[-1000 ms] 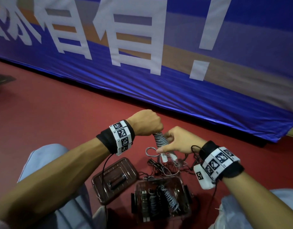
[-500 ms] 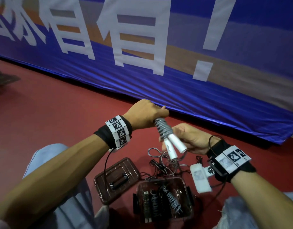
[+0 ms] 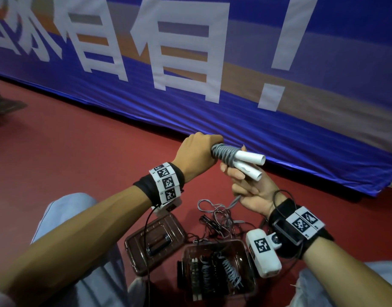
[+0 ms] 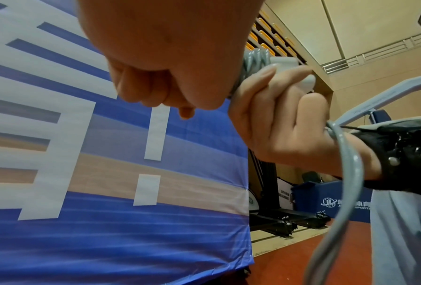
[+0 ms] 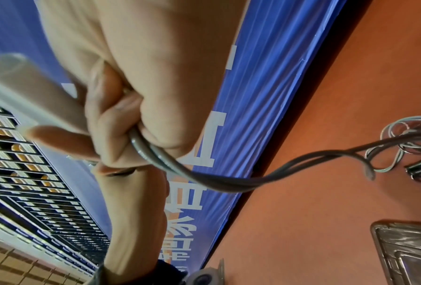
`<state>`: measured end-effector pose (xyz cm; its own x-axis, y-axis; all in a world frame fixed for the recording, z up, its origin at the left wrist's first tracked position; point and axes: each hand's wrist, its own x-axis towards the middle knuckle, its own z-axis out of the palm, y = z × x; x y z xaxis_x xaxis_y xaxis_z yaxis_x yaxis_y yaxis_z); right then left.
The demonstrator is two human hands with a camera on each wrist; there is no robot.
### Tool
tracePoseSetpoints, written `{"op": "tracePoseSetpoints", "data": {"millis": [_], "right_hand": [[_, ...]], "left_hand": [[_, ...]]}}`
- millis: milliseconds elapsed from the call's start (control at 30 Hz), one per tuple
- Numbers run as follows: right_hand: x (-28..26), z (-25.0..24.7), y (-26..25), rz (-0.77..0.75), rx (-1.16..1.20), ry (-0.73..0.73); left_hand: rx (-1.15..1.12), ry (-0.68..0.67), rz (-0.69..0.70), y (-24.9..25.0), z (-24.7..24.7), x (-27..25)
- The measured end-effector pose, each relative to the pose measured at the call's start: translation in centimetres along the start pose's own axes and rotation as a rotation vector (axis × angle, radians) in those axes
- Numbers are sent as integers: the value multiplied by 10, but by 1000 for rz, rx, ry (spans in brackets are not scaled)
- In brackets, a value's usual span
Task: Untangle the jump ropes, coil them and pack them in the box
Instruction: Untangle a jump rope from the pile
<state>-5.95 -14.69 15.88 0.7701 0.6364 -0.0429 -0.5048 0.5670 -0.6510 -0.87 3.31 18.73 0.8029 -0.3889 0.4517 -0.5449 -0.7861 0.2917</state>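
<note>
Coiling is midway: left hand (image 3: 196, 155) grips the rope (image 3: 226, 154) wound round its white handles (image 3: 249, 162), right hand (image 3: 251, 189) feeds the loose cord through curled fingers. Box (image 3: 248, 271) already holds several coiled ropes; a tangle (image 3: 217, 218) waits on the floor.

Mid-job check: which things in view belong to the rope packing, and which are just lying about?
Job:
- rope being coiled, handles together, gripped by left hand and right hand
- tangle on the floor
- box with coiled ropes inside
- lid

Lying about:
- banner
- dark object at far left, unclear
</note>
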Motion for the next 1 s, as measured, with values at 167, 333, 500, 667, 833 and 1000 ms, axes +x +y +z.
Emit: {"op": "tracePoseSetpoints", "data": {"millis": [167, 333, 500, 667, 833, 1000], "right_hand": [[6, 6, 2, -40, 55, 233], [20, 4, 11, -88, 11, 393], [30, 0, 22, -71, -4, 514], [26, -9, 25, 77, -777, 772], [8, -20, 14, 20, -1874, 750], [2, -19, 0, -63, -2147, 555]], "left_hand": [[138, -137, -195, 4, 5, 1], [238, -190, -274, 2, 14, 0], [348, -276, -332, -4, 19, -5], [443, -381, -336, 2, 26, -7], [527, -482, -323, 4, 27, -9], [499, -647, -226, 2, 35, -13]]}}
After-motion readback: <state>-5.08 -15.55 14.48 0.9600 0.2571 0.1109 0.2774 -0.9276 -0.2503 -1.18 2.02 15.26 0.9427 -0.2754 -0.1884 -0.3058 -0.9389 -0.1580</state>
